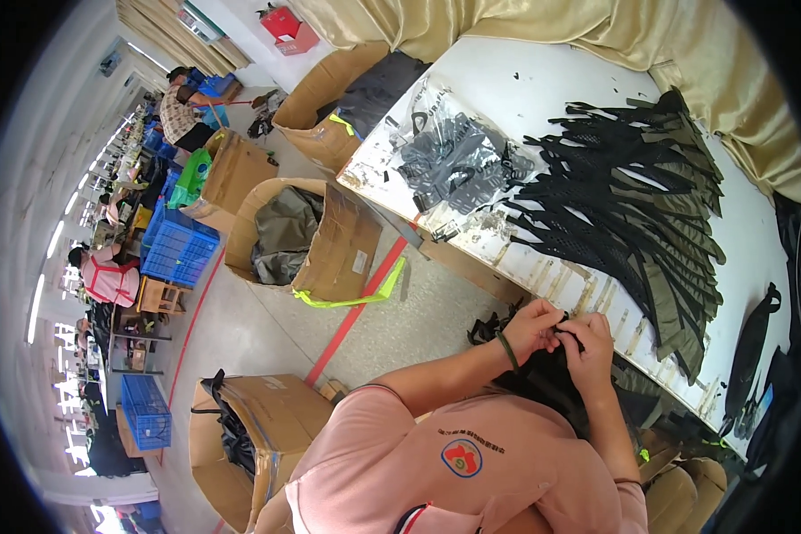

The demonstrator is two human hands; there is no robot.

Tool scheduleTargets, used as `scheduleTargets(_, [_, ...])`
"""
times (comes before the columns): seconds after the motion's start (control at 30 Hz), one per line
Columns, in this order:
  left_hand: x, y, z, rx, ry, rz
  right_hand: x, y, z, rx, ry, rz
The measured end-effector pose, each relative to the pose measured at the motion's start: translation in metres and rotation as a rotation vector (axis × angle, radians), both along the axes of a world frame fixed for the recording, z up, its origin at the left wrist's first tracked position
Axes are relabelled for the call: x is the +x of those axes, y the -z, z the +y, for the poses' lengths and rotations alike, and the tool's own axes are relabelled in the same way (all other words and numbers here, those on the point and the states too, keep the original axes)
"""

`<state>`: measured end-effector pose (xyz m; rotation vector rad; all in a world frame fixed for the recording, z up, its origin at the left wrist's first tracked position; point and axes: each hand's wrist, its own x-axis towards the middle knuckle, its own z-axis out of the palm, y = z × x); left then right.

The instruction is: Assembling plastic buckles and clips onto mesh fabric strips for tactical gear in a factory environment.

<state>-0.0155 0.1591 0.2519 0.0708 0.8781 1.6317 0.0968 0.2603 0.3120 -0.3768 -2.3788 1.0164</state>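
Note:
My left hand (pixel 534 327), with a dark band on its wrist, is closed in a pinch near the table's front edge. Close beside it, my right hand (pixel 589 343) pinches too, the fingertips of both almost meeting. Between them is a small black part of a black fabric piece (pixel 543 372), which hangs down toward my lap; its exact shape is hidden by the fingers. Beyond my hands, a fanned pile of black mesh and olive fabric pieces (pixel 632 205) lies on the white table (pixel 507 80). To its left rests a clear plastic bag (pixel 458 151) with dark grey parts inside.
Left of the table stand cardboard boxes holding dark cloth, one olive-filled (pixel 356 240) and one lower down (pixel 280 418). A black strap-like piece (pixel 752 356) lies at the table's right end. Gold curtains (pixel 587 27) hang behind. Blue crates (pixel 180 247) and other people are farther left.

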Motion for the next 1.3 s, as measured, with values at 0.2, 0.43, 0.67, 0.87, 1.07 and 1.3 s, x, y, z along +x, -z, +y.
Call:
scheduleTargets(0.2, [0.007,0.005,0.007,-0.011,-0.046,0.267,0.002,0.003,-0.003,-0.014,0.004,0.101])
scheduleTargets(0.43, [0.001,-0.004,0.007,-0.049,-0.203,0.359,0.005,0.008,0.005,-0.925,0.031,-0.051])
scheduleTargets(0.67, [-0.001,-0.014,0.004,0.016,-0.143,0.525,0.007,0.022,0.006,-1.037,0.078,-0.03])
scheduleTargets(0.87, [0.004,-0.02,-0.006,-0.021,-0.083,0.986,0.01,0.016,-0.001,-1.144,0.136,0.036])
scheduleTargets(1.07, [0.015,-0.011,-0.002,0.198,0.086,0.789,0.017,0.004,-0.001,-1.253,0.209,0.046])
scheduleTargets(1.3, [0.008,-0.011,-0.003,0.242,0.179,0.991,0.025,0.006,0.021,-1.034,0.109,-0.281])
